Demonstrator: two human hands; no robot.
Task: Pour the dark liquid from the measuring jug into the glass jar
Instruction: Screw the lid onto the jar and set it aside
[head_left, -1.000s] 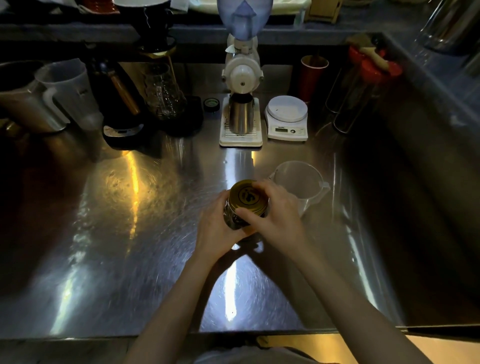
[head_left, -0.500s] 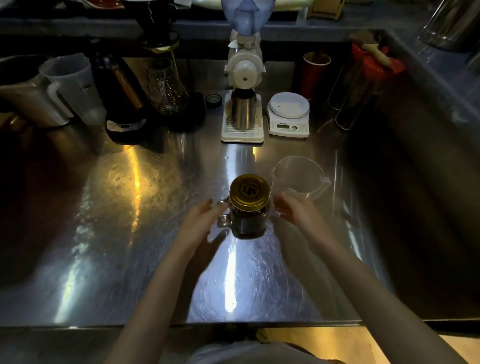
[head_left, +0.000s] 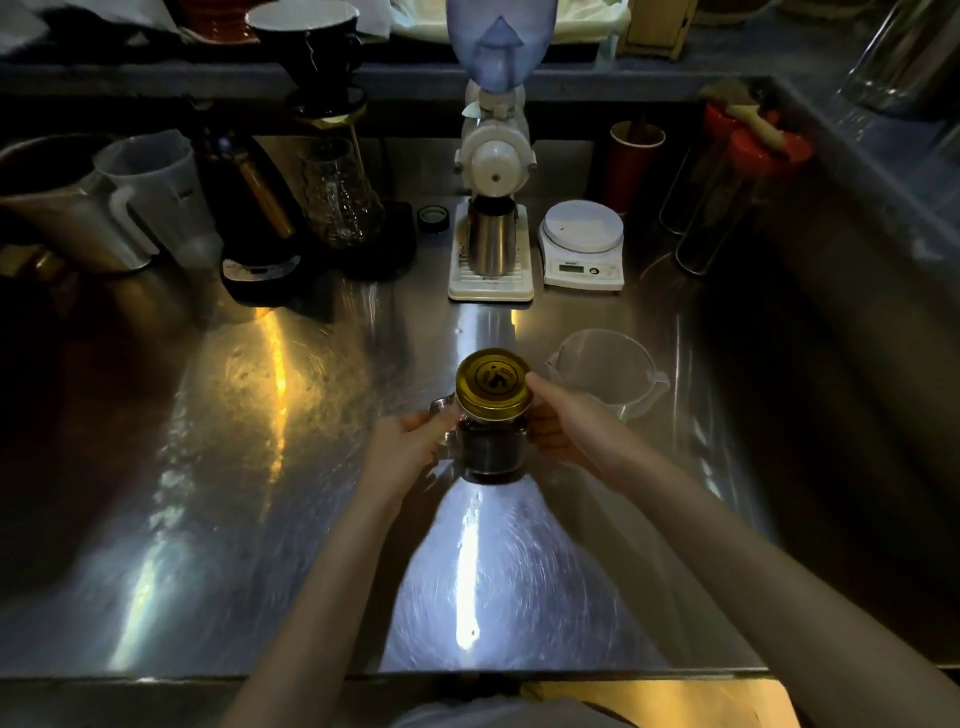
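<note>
The glass jar (head_left: 491, 452) stands on the steel counter (head_left: 249, 493) in the middle of the head view. It holds dark liquid and has a gold lid (head_left: 493, 383) on top. My left hand (head_left: 410, 441) grips the jar's handle on its left side. My right hand (head_left: 563, 421) is wrapped against the jar's right side, fingertips at the lid's edge. The clear plastic measuring jug (head_left: 608, 369) stands upright just behind and to the right of the jar; it looks empty.
Along the back stand a white grinder (head_left: 492, 156) with a steel cup, a white scale (head_left: 581, 239), a red cup (head_left: 636, 161), a glass carafe (head_left: 337, 202) and another plastic jug (head_left: 156, 192). A raised steel wall (head_left: 857, 312) borders the right.
My hands let go of the jar after working on its lid, hovered on both sides, and now hold it again: left on the handle, right on the side.
</note>
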